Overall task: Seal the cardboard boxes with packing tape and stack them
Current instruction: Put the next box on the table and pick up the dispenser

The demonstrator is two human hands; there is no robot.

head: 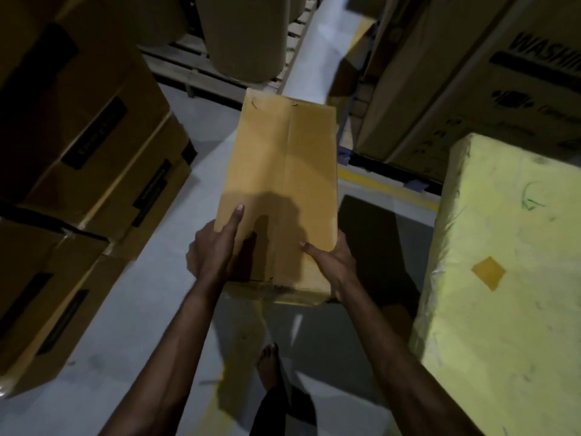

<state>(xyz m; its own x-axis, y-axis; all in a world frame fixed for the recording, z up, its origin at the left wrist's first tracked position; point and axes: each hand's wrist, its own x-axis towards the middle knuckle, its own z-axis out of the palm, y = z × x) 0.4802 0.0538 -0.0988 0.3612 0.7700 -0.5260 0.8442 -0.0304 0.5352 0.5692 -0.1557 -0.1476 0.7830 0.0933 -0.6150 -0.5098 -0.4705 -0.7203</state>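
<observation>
A long tan cardboard box (283, 171) is held in the air over the aisle floor, its closed top flaps meeting in a seam down the middle. My left hand (213, 250) grips the box's near left side, thumb laid along the top. My right hand (330, 262) grips the near right corner, thumb on top and fingers wrapped under the edge. No tape roll is in sight.
Stacked brown cartons (78, 171) line the left. Large printed cartons (471, 89) stand at the back right above a pale yellow wrapped bundle (509, 262). A wooden pallet (220, 67) with big rolls lies ahead. My bare foot (267, 366) stands on the grey floor.
</observation>
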